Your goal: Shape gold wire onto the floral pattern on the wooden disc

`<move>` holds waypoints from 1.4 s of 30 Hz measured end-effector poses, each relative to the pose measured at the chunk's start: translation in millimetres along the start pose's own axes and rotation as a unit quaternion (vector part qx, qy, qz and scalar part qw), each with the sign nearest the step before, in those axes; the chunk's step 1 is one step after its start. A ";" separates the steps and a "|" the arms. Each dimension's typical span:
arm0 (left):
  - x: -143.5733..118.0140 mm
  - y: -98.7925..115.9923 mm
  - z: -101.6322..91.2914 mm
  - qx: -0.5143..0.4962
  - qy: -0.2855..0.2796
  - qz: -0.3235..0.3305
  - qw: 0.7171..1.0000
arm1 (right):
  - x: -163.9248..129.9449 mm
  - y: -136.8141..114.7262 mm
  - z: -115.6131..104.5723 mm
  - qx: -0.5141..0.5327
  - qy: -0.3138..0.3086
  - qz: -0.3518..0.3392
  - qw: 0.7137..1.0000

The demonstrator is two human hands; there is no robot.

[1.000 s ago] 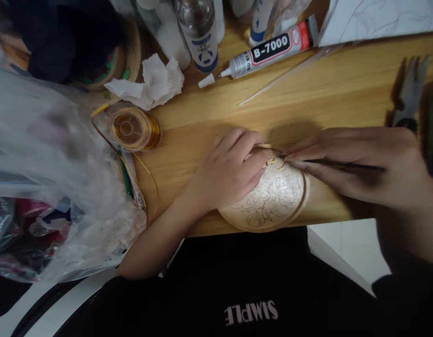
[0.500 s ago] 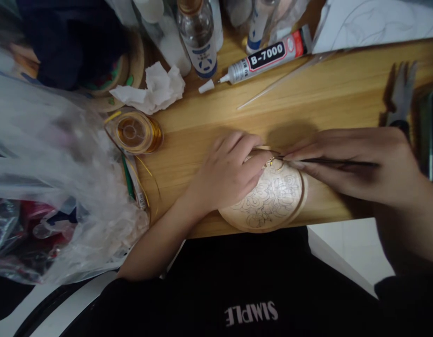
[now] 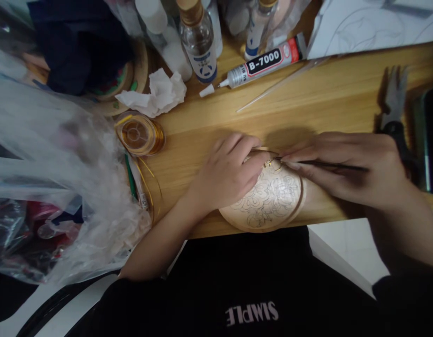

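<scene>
The silver glue tube [image 3: 265, 62] bears "B-7000" in bold white capitals and numerals on a black panel edged in red; smaller letters near its nozzle seem to read "SU BI". The black shirt [image 3: 216, 276] has "SIMPLE" across it in pale capitals, upside down in this view. The clear bottle [image 3: 198, 49] carries a blue-and-white label whose characters are too small to read. Print on the slim white item [image 3: 142, 196] beside the green pen [image 3: 130, 178] is also illegible.
</scene>
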State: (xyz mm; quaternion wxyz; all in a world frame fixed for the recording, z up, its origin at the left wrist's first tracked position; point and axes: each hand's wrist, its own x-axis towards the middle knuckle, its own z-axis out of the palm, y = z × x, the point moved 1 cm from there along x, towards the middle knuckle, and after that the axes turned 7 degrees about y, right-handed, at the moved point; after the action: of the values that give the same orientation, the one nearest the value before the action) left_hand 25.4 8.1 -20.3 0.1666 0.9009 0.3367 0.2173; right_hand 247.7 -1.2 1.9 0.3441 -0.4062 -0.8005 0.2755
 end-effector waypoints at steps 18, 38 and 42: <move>-0.2 -0.8 1.0 0.005 0.007 0.002 1.000 | 2.8 4.1 -7.2 0.006 -0.054 -0.009 0.998; -0.1 0.1 2.3 0.034 0.037 0.031 0.998 | -0.8 5.5 -11.1 0.036 -0.033 0.018 0.999; -0.9 0.9 3.5 0.028 0.042 0.024 0.998 | -5.3 5.3 -11.0 0.054 0.069 0.078 0.993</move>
State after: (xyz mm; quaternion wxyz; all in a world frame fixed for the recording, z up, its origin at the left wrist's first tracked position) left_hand 27.0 6.3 -23.1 0.1219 0.9031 0.3276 0.2496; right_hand 261.0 -1.1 3.1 0.3978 -0.4666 -0.7241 0.3158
